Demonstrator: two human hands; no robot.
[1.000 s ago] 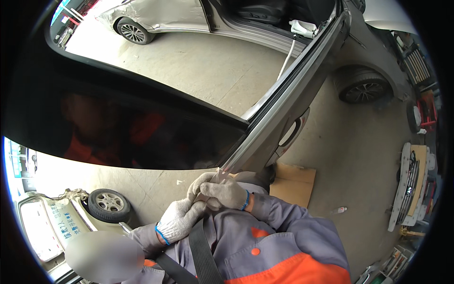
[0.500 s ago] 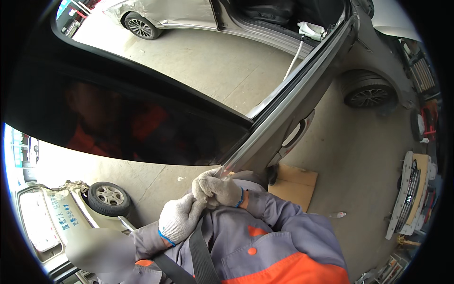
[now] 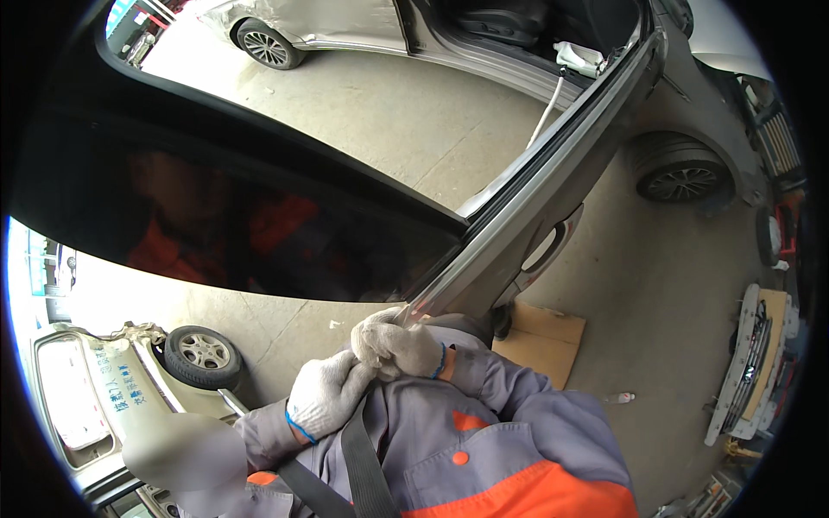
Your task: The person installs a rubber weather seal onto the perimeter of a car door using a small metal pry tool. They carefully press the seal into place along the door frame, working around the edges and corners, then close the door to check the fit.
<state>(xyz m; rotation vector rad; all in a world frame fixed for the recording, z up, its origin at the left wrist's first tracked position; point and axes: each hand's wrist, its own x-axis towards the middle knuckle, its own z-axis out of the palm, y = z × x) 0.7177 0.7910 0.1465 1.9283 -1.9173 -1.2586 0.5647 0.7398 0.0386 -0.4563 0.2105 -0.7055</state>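
Note:
Both my hands wear white knit gloves with blue cuff edges, and they meet in front of my chest. My right hand [image 3: 401, 349] is closed, its fingers curled together right beside the lower rear corner of an open grey car door [image 3: 509, 220]. Against it, my left hand [image 3: 328, 399] is closed too, its thumb and fingertips pressed to the right hand's fingers. Whatever lies between the fingers is hidden. Dark window glass [image 3: 250, 216] in the door's frame spreads out to the left above my hands and mirrors orange and grey clothing.
A silver car [image 3: 345, 26] with a crumpled side stands beyond the door. Cardboard [image 3: 544, 341] lies on the floor near my feet, with a plastic bottle [image 3: 620, 398] to its right. At left is a detached car panel [image 3: 129, 388] beside a wheel [image 3: 203, 356]; a bumper part [image 3: 741, 367] stands right.
The view has shifted slightly, so the door and the background sit a little farther right. My hands keep nearly the same closed pose by the door corner.

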